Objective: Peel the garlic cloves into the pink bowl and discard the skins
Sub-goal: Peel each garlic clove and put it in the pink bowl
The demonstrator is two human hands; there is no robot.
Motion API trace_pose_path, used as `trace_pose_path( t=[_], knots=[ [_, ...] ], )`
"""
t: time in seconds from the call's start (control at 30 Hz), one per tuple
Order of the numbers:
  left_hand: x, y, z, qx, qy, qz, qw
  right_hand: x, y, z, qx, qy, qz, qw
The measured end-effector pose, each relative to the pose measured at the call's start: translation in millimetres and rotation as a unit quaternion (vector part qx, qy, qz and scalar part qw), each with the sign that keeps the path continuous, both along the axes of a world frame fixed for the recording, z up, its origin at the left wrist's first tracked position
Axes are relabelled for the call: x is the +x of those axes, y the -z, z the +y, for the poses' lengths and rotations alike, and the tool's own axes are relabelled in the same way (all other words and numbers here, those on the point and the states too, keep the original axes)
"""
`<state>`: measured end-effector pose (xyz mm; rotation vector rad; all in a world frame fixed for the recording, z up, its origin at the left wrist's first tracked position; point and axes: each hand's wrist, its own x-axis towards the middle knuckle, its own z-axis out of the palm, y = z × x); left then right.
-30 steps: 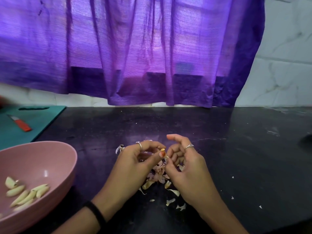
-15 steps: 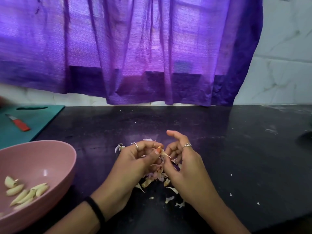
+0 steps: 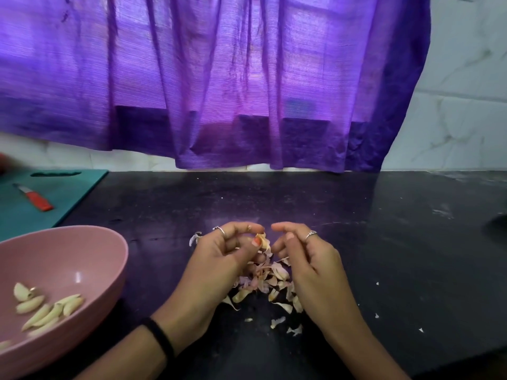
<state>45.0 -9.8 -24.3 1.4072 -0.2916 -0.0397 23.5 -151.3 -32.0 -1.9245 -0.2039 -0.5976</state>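
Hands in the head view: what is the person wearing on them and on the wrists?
Both forearms are bare, with no sleeves in view. The left hand has a silver ring, orange polish on the thumbnail, and a black band round the wrist. The right hand has a silver ornamented ring.
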Motion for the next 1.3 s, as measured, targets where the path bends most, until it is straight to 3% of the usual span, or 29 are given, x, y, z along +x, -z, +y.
trace_pose_path(
  t=[0.23, 0.57, 0.67, 0.73, 0.87, 1.0, 1.13, 1.3],
  knots=[
    [-0.3, -0.6, 1.9, -0.008, 0.009, -0.028, 1.0, 2.7, -4.4, -0.3, 0.035, -0.067, 0.064, 0.995],
    [-0.8, 0.1, 0.8, -0.035, 0.016, -0.005, 0.999, -2.4, -10.6, -5.1, 0.081, -0.084, 0.05, 0.992],
    [-1.8, -0.5, 0.5, -0.034, 0.017, -0.007, 0.999, -4.7, -13.5, -6.9, 0.142, -0.098, 0.066, 0.983],
    [-1.6, -0.8, 1.4, 0.008, 0.003, -0.023, 1.0, -3.9, -17.8, -15.0, 0.201, -0.085, 0.073, 0.973],
    [1.7, 3.2, 4.8, 0.183, -0.055, -0.122, 0.974, -1.2, -30.2, -46.9, 0.29, -0.079, 0.122, 0.946],
    [3.0, 4.5, 8.4, 0.27, -0.114, -0.19, 0.937, 1.1, -43.8, -75.0, 0.128, -0.051, 0.261, 0.955],
    [2.8, 4.1, 10.7, 0.283, -0.13, -0.199, 0.929, 5.2, -48.2, -84.2, 0.009, -0.1, 0.409, 0.907],
    [2.1, 3.8, 10.6, 0.31, -0.134, -0.207, 0.918, 15.8, -47.3, -78.2, -0.055, -0.127, 0.46, 0.877]
  ],
)
